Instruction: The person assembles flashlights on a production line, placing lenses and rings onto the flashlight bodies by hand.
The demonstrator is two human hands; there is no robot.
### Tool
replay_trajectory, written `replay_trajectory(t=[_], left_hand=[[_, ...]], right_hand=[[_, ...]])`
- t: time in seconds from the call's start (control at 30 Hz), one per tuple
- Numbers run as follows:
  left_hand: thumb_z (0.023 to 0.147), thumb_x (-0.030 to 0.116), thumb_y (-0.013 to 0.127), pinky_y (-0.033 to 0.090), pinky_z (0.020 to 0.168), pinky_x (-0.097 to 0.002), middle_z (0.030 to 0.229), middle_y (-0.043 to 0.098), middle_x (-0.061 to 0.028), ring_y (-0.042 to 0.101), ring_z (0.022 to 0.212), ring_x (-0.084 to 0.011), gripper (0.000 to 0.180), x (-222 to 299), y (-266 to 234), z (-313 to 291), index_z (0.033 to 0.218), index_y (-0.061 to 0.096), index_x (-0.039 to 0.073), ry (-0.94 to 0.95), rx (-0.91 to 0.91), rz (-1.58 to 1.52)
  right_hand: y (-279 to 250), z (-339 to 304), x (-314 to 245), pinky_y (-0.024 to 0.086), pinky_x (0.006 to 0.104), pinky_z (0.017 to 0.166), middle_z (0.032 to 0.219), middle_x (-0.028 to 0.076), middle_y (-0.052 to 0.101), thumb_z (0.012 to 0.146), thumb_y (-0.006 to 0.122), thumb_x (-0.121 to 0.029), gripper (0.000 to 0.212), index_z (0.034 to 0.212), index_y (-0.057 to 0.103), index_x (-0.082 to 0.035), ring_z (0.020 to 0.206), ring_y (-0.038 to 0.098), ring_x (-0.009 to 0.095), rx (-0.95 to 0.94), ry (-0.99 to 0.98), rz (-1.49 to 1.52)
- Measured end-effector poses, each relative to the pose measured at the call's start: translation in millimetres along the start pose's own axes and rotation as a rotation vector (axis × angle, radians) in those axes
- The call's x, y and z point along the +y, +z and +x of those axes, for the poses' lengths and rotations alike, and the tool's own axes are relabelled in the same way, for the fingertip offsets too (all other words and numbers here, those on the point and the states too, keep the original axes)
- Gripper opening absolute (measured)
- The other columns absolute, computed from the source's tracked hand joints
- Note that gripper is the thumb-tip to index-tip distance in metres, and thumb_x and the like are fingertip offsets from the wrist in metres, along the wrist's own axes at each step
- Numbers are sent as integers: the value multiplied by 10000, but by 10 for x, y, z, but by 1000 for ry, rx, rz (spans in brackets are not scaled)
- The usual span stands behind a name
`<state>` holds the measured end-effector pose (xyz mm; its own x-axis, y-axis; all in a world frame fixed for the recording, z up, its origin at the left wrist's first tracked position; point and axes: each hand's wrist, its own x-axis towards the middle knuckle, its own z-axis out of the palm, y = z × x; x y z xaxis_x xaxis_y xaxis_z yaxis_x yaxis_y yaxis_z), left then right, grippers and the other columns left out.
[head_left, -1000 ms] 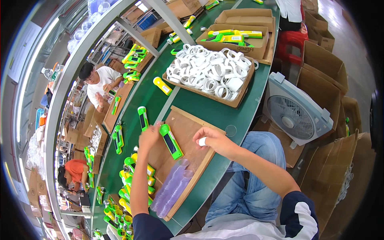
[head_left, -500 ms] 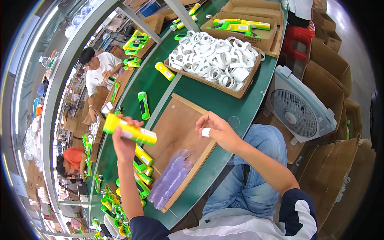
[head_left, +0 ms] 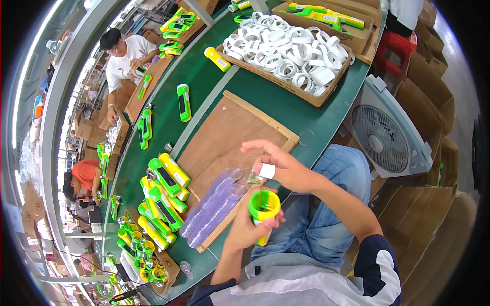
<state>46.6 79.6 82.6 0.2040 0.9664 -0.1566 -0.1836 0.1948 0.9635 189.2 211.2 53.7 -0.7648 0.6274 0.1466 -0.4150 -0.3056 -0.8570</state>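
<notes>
The left hand [head_left: 247, 227] is gripping a yellow-and-green plastic torch body [head_left: 264, 211] upright, its round open mouth facing up, just off the near edge of the brown wooden board [head_left: 229, 127]; the right hand [head_left: 278, 166] is pinching a small clear lens disc [head_left: 255, 178] right above that mouth; the fitting step seems to be in hand, and seating the disc will likely call for keeping it level and centred; glossy violet-tinted discs [head_left: 214, 204] are lying overlapped along the board's near-left edge, beside smooth finished torches [head_left: 166, 191] on the green worktop [head_left: 286, 109].
</notes>
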Motion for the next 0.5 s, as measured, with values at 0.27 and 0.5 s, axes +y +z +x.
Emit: replay_trajectory(t=[0.27, 0.5], left_hand=[[804, 241, 705, 552, 787, -352, 966, 616, -142, 635, 824, -188, 652, -197, -34, 148, 1319, 396, -14, 129, 62, 276], [792, 292, 768, 455, 923, -327, 1181, 569, -133, 575, 1049, -182, 702, -213, -43, 208, 1320, 406, 2, 241, 206, 153]], right_hand=[[-233, -102, 67, 493, 302, 843, 987, 56, 625, 897, 679, -91, 110, 955, 597, -47, 945, 612, 139, 46, -65, 33], [15, -213, -88, 421, 491, 996, 1031, 74, 633, 856, 717, -190, 164, 942, 641, -74, 1103, 585, 318, -24, -621, -728]])
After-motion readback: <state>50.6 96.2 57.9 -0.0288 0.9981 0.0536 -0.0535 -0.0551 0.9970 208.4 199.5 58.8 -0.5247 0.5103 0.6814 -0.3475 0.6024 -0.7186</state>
